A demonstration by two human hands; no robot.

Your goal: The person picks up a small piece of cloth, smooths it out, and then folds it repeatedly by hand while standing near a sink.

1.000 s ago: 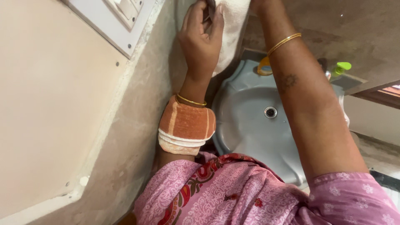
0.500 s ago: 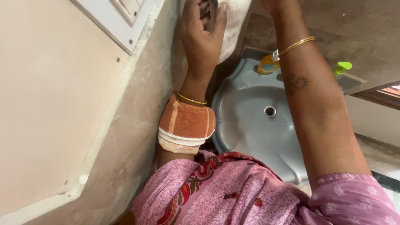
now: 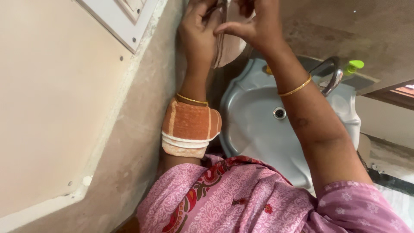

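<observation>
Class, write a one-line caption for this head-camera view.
Both hands, left hand and right hand, hold a pale cloth above a grey washbasin.

glossy sink (image 3: 258, 129), chrome tap (image 3: 330, 77) - soft cloth (image 3: 230, 47)

The sink (image 3: 258, 133) is grey. At two o'clock from it, a bottle (image 3: 354, 67) has a green cap. The wrist band (image 3: 189, 127) is orange with white stripes, the dress (image 3: 241, 198) pink with small white and red flowers, the bangles (image 3: 295, 88) gold.
</observation>
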